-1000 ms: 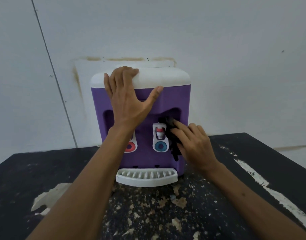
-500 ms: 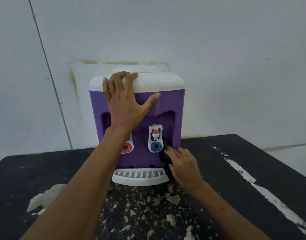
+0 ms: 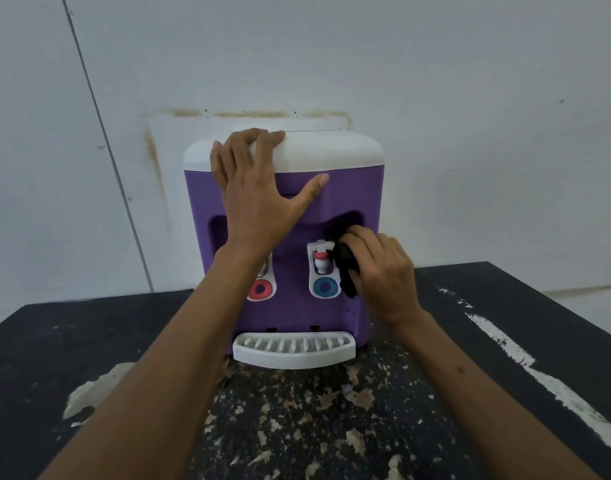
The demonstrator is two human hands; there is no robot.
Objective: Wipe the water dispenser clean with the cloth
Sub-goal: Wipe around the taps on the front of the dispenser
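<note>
One dispenser [image 3: 352,195] upright, facing camera; cloth [image 3: 345,268] right-side

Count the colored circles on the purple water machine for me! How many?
2. The red circle is on the water dispenser's front, left side, beside the left forearm. The blue circle is right of it, beside the black cloth. The forearm may hide more.

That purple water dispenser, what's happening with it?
A person is cleaning the purple water dispenser, which stands on a worn black table. The left hand lies flat on its upper front, fingers reaching onto the white top, bracing it. The right hand grips a black cloth and presses it into the recess beside the tap above the blue button.
</note>
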